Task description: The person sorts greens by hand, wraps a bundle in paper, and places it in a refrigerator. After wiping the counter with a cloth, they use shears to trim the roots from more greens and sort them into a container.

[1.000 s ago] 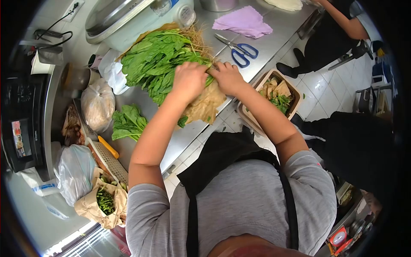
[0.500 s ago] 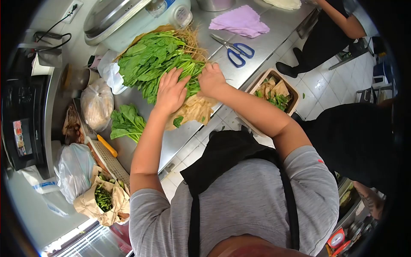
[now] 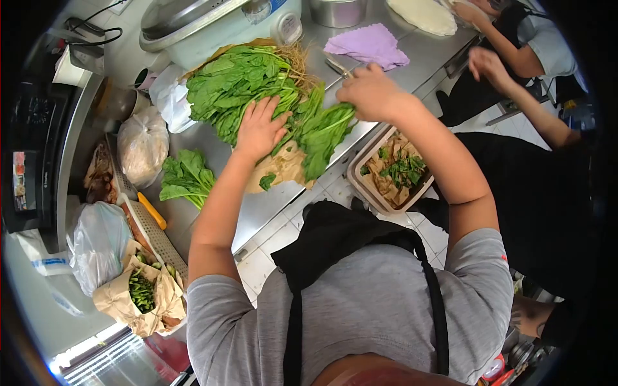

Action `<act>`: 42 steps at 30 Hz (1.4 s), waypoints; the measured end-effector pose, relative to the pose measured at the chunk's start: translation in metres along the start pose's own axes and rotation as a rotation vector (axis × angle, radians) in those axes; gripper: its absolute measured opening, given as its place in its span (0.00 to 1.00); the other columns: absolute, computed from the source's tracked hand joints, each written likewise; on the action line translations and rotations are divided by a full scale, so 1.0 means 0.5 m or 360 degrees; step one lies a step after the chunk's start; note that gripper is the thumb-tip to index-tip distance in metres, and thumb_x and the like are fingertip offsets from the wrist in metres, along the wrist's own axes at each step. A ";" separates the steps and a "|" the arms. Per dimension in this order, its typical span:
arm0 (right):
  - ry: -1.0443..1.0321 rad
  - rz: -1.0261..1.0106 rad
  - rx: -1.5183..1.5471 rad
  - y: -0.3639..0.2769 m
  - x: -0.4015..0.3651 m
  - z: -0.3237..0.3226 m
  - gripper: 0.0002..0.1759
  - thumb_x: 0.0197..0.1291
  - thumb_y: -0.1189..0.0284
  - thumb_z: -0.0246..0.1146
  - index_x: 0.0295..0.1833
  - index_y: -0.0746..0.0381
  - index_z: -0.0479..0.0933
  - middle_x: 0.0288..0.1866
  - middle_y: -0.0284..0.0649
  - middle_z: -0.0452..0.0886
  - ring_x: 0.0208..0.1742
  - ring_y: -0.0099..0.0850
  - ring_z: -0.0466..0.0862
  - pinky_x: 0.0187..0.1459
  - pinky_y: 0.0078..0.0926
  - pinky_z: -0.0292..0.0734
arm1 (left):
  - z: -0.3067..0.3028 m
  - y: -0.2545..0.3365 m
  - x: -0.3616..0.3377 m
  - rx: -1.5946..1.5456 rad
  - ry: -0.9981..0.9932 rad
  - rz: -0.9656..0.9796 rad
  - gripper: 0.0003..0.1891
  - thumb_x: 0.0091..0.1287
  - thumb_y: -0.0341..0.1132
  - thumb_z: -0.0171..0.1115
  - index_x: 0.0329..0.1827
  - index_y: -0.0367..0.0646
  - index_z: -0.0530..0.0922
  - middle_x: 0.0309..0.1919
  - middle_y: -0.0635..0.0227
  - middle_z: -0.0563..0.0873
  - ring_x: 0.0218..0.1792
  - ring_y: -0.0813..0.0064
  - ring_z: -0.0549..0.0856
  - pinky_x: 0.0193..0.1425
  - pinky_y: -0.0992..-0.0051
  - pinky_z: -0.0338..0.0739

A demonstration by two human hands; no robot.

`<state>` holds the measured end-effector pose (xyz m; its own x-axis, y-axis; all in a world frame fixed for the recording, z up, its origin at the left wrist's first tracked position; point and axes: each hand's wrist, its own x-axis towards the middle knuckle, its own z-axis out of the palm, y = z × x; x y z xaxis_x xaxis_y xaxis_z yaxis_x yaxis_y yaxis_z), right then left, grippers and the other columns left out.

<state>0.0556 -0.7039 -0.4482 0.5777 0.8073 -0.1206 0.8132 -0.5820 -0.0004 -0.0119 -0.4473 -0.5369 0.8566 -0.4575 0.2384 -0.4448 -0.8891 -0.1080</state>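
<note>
Left hand [image 3: 257, 128], fingers spread flat, pins the heap of green leafy spinach [image 3: 225, 83] at 11 o'clock; right hand [image 3: 370, 93] grips 1 drooping green bunch [image 3: 322, 138] at 1 o'clock; firm pinning should stop dragging.

the heap of greens [image 3: 238, 83] is a broad loose pile of dark leaves with pale, tangled roots along its far edge. it lies flat on the brown paper [image 3: 283, 168] and spills past the paper's far side. the smaller bunch [image 3: 322, 132] is lifted above the paper's right edge, stems gripped in the right hand [image 3: 370, 93], leaves drooping.
</note>
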 end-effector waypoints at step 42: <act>0.1198 0.0624 0.1839 0.015 -0.005 0.142 0.16 0.48 0.62 0.63 0.34 0.64 0.75 0.41 0.46 0.71 0.33 0.34 0.77 0.36 0.28 0.73 | -0.041 0.088 0.171 -0.3796 -0.0076 -0.0393 0.27 0.49 0.31 0.59 0.55 0.40 0.67 0.52 0.53 0.72 0.51 0.59 0.74 0.47 0.65 0.75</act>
<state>0.0553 -0.7174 -0.5182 0.9435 0.2252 0.2429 0.2941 -0.2319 -0.9272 0.0363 -0.5252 -0.5015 0.9060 -0.4200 0.0529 0.2416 0.6154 0.7502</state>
